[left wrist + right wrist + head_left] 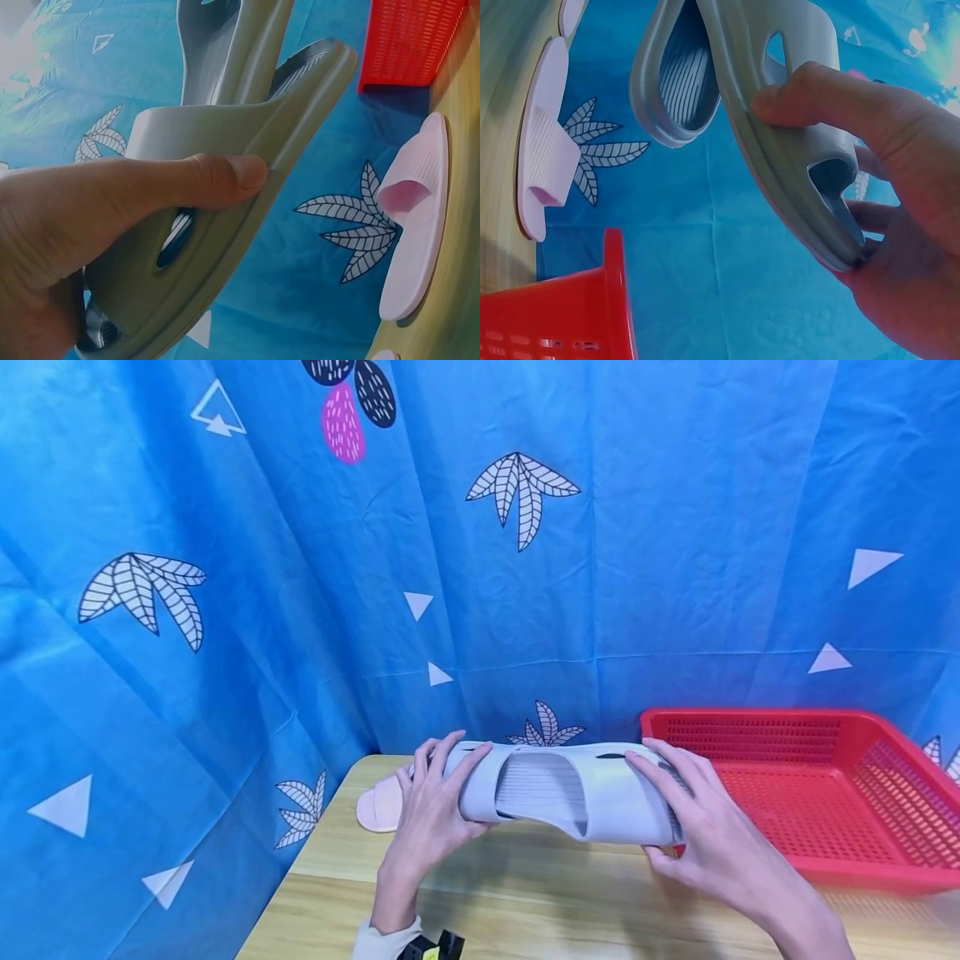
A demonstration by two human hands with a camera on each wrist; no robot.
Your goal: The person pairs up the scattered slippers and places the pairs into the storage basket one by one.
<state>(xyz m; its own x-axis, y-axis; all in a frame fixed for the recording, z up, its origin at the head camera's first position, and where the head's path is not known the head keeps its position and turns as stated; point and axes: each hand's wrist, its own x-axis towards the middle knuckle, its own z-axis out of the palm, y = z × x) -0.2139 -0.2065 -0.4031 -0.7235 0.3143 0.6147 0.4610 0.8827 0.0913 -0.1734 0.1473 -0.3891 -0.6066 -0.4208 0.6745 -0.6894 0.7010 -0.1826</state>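
A pair of light grey slide slippers is held up above the table, one in each hand. My left hand [431, 814] grips the left slipper [480, 789] around its strap, the thumb pressed along the side in the left wrist view. The right slipper [626, 802] is in my right hand [708, 827], with fingers over the top and thumb on the edge. Between the hands the two slippers meet or overlap; whether they touch is unclear. Beyond my left hand lies a pink slipper [381, 806], partly covered. Both wrist views show it whole, along with a bit of another pink slipper [570, 15].
A red plastic basket [832, 722] with perforated walls stands on the right of the wooden table [330, 877], just beyond my right hand. Blue patterned cloth [660, 527] hangs behind and to the left of the table.
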